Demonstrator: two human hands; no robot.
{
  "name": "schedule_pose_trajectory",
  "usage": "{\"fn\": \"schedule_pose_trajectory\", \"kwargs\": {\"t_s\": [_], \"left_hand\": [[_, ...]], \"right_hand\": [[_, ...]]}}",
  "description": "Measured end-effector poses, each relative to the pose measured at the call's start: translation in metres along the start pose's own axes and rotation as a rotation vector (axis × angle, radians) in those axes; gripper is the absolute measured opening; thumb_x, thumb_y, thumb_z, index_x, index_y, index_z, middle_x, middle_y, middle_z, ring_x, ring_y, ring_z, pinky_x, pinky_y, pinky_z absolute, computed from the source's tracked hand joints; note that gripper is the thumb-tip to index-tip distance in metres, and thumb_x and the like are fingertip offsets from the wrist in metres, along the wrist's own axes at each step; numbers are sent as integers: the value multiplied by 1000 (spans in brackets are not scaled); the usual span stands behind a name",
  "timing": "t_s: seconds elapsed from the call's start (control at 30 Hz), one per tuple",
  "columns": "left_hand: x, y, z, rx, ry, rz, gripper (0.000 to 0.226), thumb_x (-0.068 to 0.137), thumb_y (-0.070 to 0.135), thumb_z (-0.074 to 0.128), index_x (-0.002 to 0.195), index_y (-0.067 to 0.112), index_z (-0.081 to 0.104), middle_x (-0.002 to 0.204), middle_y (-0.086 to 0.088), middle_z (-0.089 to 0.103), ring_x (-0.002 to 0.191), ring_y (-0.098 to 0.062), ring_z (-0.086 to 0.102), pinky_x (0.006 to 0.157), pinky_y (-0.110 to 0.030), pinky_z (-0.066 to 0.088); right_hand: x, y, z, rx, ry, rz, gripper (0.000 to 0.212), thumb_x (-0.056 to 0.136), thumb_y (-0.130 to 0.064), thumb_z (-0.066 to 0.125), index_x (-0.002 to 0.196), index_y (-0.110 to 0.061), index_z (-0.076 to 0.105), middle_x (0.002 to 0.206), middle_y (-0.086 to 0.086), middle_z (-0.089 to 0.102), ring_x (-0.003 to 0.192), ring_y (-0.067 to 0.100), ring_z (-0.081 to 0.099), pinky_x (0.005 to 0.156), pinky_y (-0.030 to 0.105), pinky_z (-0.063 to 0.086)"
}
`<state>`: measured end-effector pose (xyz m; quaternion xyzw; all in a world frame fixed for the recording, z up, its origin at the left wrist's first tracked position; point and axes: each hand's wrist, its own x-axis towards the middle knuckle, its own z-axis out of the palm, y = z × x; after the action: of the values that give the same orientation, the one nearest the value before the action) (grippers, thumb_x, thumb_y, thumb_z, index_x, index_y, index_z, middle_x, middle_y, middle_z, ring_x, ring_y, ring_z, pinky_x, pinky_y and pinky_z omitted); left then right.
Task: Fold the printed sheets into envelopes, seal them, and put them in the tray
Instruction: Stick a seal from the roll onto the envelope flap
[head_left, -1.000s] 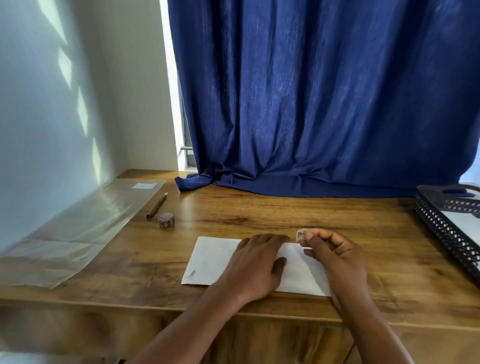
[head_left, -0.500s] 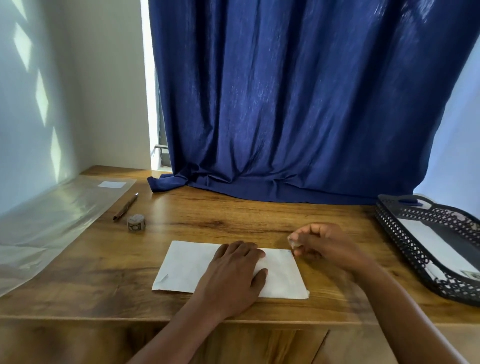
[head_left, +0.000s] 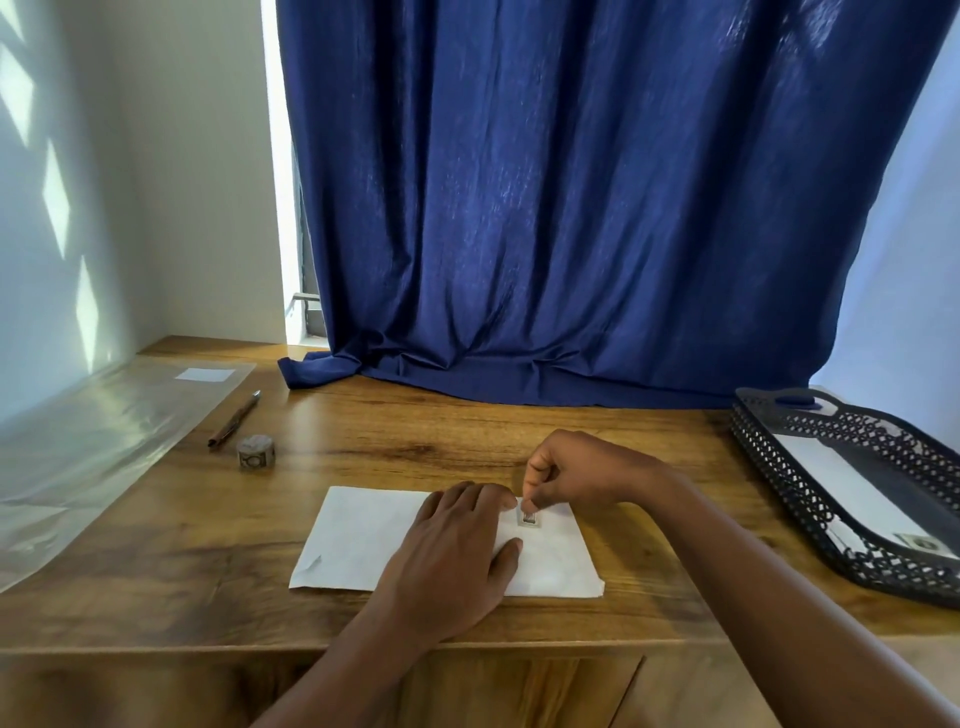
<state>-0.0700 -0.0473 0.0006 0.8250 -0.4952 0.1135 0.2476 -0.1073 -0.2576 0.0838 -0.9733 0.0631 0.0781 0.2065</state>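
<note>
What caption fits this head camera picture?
Left hand flat on envelope, right hand pressing a stamp on.

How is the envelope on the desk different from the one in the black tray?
The envelope on the desk lies in front of the person, pressed flat by the left hand; the envelope in the tray lies off to the right with no hand on it. The right hand is pinching a small stamp onto the desk one; the tray one already shows a stamp at its near corner. Both are white and lie flat.
</note>
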Motion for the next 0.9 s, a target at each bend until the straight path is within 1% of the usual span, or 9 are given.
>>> {"fn": "schedule_pose_trajectory", "kwargs": {"t_s": [0.07,0.13,0.27,0.4,0.6,0.73,0.8,0.9], "left_hand": [[0,0,-1,-5,4,14,37,104,48,46,138,34,43,144,14,48,135,-4,41,116,-22,28],[0,0,-2,-11,-10,34,35,105,46,45,139,36,46,146,15,46,137,-4,38,117,-24,28],[0,-1,-3,13,-66,44,43,107,46,41,150,42,43,156,13,38,146,-9,29,124,-33,24],[0,0,-3,36,-94,43,45,107,48,38,152,47,41,161,12,33,149,-10,24,126,-34,20],[2,-2,-2,50,-120,32,45,107,49,37,152,48,42,163,11,32,150,-10,23,126,-38,20],[2,-3,0,45,-137,27,45,107,49,37,151,48,44,162,10,33,151,-12,23,127,-41,20],[2,-4,1,38,-141,20,44,107,50,36,150,49,45,162,11,33,150,-12,23,127,-41,19],[3,-6,3,37,-135,18,44,106,51,35,149,50,46,161,11,34,149,-11,24,126,-39,19]], "right_hand": [[2,-1,0,-9,3,-6,5,82,-33,83,84,-30,79,89,-9,78,89,12,70,88,48,59],[5,0,0,-22,4,-5,2,84,-29,81,84,-29,80,88,-10,77,89,10,70,89,46,59],[8,1,1,-24,2,13,4,87,-24,79,85,-28,80,87,-13,77,89,7,70,89,41,60],[11,3,1,-31,-6,18,3,86,-24,80,86,-27,80,87,-14,77,88,5,70,88,36,60],[12,5,2,-32,-6,25,2,85,-25,82,86,-26,81,86,-15,77,88,4,69,86,32,58],[13,7,6,-16,1,20,3,84,-25,82,84,-27,80,86,-16,77,88,3,68,81,28,56],[14,10,9,7,24,16,8,81,-27,85,85,-29,78,87,-12,76,87,6,69,79,32,59],[15,20,14,79,108,41,27,70,-34,92,88,-31,72,89,-5,74,85,15,69,78,40,59]]}}
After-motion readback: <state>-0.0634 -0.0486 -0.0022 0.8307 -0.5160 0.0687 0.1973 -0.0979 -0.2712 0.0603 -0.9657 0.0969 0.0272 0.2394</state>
